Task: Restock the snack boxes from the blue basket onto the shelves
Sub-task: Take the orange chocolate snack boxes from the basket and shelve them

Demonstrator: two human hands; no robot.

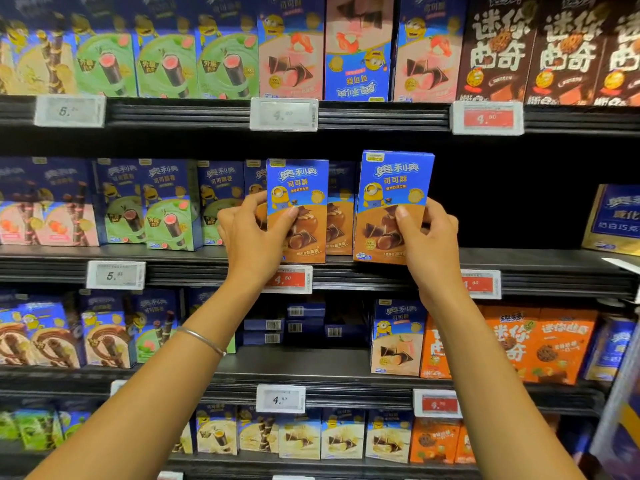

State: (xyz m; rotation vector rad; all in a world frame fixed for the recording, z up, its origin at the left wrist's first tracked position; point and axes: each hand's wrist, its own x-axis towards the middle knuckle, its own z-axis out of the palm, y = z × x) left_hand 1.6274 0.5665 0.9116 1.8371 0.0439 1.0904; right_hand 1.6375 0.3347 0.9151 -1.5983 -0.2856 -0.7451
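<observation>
Two blue-and-brown chocolate snack boxes stand upright at the front edge of the middle shelf [519, 261]. My left hand [252, 233] grips the left box [300, 188], thumb across its front. My right hand [429, 237] grips the right box [394, 188] the same way, with that box tilted slightly. More boxes of the same kind [341, 216] stand behind and between them. The blue basket is out of view.
To the right of the held boxes the middle shelf has a dark gap, then a gold-edged box [613, 220]. Green and pink boxes [169, 209] fill the shelf's left. Shelves above and below hold more snack boxes. Price tags [289, 279] line the shelf edges.
</observation>
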